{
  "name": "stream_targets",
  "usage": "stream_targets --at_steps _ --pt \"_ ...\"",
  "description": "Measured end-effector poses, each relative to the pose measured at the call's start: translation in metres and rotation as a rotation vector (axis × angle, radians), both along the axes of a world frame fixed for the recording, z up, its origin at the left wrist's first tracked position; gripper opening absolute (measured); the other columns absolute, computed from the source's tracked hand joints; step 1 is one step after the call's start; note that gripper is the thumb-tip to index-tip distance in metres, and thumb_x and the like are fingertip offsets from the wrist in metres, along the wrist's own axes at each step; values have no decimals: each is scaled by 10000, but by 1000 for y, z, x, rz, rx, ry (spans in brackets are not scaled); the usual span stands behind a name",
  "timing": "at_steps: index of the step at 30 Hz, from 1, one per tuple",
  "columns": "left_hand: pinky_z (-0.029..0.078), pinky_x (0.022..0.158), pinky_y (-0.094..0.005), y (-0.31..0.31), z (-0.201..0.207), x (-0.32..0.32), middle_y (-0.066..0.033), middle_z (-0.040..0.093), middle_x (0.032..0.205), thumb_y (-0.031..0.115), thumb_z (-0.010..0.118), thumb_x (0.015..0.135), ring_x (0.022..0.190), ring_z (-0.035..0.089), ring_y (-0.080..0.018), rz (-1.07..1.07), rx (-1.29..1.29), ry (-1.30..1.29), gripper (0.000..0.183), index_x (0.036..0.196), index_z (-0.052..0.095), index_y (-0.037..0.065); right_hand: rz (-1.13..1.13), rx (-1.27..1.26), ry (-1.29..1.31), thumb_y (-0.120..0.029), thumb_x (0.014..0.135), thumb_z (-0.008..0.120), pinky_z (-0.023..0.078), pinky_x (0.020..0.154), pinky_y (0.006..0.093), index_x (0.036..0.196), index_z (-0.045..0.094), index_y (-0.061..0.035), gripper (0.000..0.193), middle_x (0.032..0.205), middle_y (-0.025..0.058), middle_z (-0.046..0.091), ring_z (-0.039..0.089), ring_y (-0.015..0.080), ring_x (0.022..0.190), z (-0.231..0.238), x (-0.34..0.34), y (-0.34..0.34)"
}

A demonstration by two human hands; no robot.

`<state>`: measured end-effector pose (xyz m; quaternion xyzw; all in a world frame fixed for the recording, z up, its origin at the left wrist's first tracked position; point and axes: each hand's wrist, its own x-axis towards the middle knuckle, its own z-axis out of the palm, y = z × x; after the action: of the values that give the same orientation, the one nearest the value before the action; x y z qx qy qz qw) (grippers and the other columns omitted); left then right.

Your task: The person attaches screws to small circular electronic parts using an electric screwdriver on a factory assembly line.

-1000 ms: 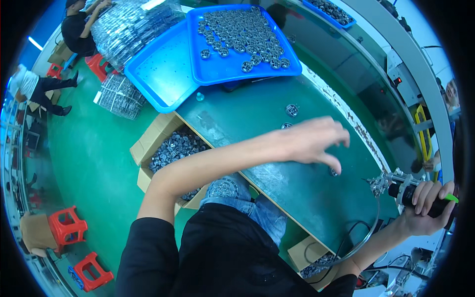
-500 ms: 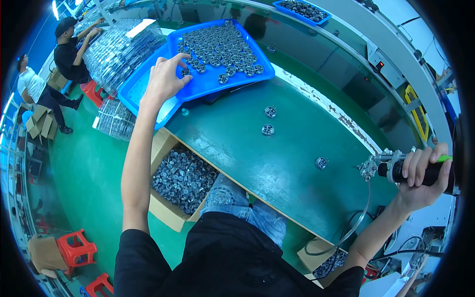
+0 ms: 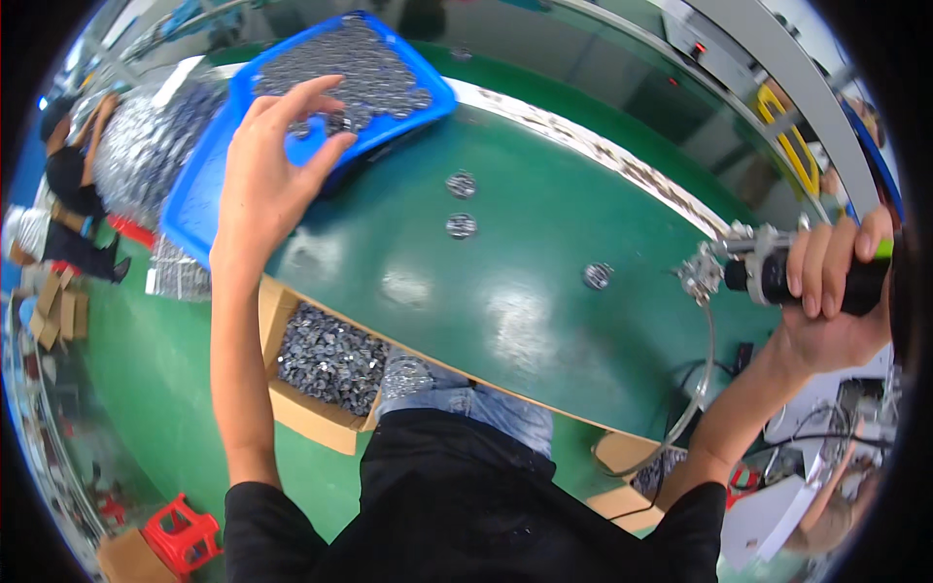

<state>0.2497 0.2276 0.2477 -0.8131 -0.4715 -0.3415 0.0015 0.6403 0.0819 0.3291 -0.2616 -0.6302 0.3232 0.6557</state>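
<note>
My left hand point(image 3: 267, 170) is raised by the near edge of a blue tray point(image 3: 442, 102). Its thumb and fingers curl round a small round metal part point(image 3: 338, 123), blurred by motion. Many similar parts point(image 3: 340, 63) cover the tray. At the right, my right hand point(image 3: 831, 282) wraps round a black powered screwdriver point(image 3: 773, 277), held sideways. The tool has a metal head point(image 3: 700, 275) and a clear hose point(image 3: 708, 360). Between my hands, three round parts lie on the green tabletop point(image 3: 418, 282): two close together point(image 3: 461, 185) and one point(image 3: 597, 276) nearer the screwdriver.
A second blue tray point(image 3: 190, 214) sits under the first. Below the table edge stand an open carton point(image 3: 316, 423) of small dark parts and another carton point(image 3: 622, 452). Plastic-wrapped stacks point(image 3: 151, 151) and two people are at the left. A red stool point(image 3: 185, 534) stands lower left.
My view has shifted, so the table and trays appear farther left and higher. Relative to the tray, my left hand has moved right and nearer with the part. My right hand keeps its hold.
</note>
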Motion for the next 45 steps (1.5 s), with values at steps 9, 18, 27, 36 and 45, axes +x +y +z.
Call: stream_targets --at_steps 9,18,27,36,45 --pt "496 962 -416 -12 -74 189 -82 716 1062 136 796 817 1065 614 -286 -716 -110 120 464 1255 663 63 33 -36 36 -510 944 598 388 550 228 1017 446 -86 457 587 -49 433 417 58 492 -4 37 -1" --pt "484 946 -416 -13 -106 209 -75 689 1037 146 841 781 1025 572 -297 -897 -335 -160 349 1098 732 50 49 -244 161 -335 802 708 358 626 191 644 417 -185 364 654 -61 439 460 42 611 -21 36 12" --pt "430 989 -389 -12 -106 203 -49 677 998 164 846 784 984 554 -263 -905 -452 -90 337 1076 732 39 247 -293 170 -350 798 747 379 722 188 670 489 -224 314 700 -47 487 486 71 741 -44 46 31" --pt "419 1012 -390 -12 -109 204 -36 676 1000 192 847 789 1008 564 -255 -901 -445 -110 313 1031 724 35 886 -146 68 -291 810 881 448 860 196 812 675 -180 234 863 19 664 602 97 894 -73 89 88" --pt "420 1014 -389 -12 -110 205 -40 675 980 190 852 787 1015 571 -255 -900 -438 -118 311 1025 724 37 621 -176 127 -356 838 858 431 799 201 792 643 -152 301 773 -1 598 579 73 796 -73 65 64"
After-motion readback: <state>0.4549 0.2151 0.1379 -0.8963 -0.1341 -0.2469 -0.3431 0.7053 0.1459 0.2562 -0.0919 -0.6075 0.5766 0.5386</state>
